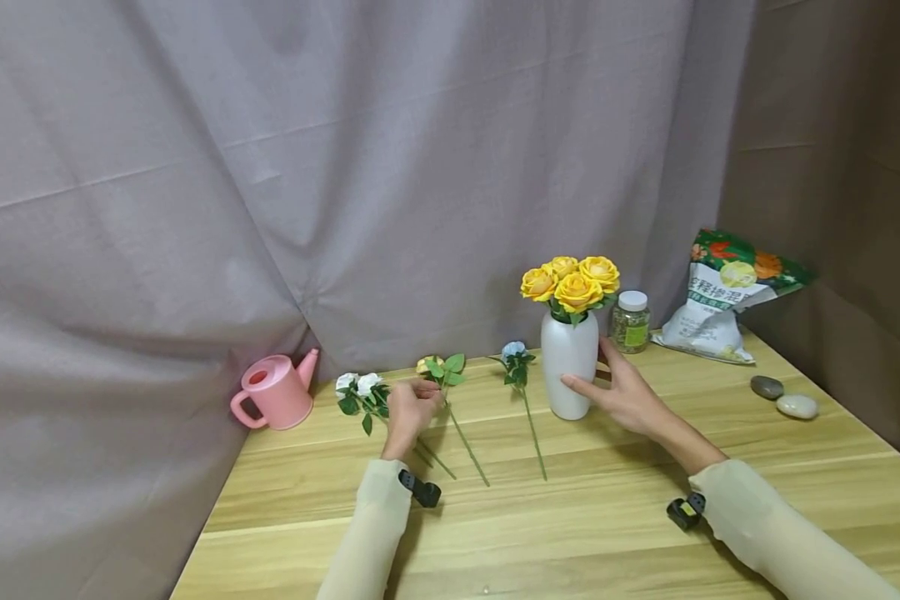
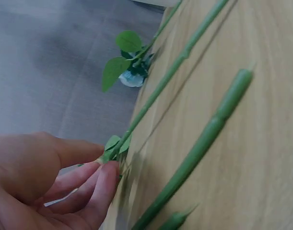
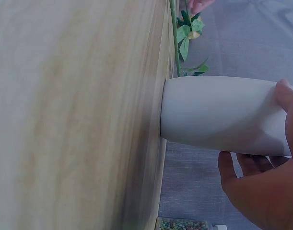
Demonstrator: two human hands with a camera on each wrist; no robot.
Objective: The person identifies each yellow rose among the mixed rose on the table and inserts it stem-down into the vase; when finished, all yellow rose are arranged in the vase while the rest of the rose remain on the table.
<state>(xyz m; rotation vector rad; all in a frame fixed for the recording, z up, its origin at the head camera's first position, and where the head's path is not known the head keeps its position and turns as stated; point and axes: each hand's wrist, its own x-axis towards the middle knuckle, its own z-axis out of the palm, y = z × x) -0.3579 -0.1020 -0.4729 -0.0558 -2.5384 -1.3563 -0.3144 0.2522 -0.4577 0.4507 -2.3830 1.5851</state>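
Note:
In the head view my left hand pinches the stem of a single yellow rose close below its leaves. The left wrist view shows the thumb and fingertips meeting at the rose's green stem, which slants over the wood. My right hand holds a white vase from its right side, thumb on the front and fingers round behind. The vase stands upright, with several yellow roses in its mouth. White roses lie left of my left hand, and a blue rose lies between the hands.
A pink watering can stands at the table's left edge. Behind the vase on the right are a lidded jar and a printed bag. Two stones, one dark and one pale, lie near the right edge. Grey curtain hangs behind.

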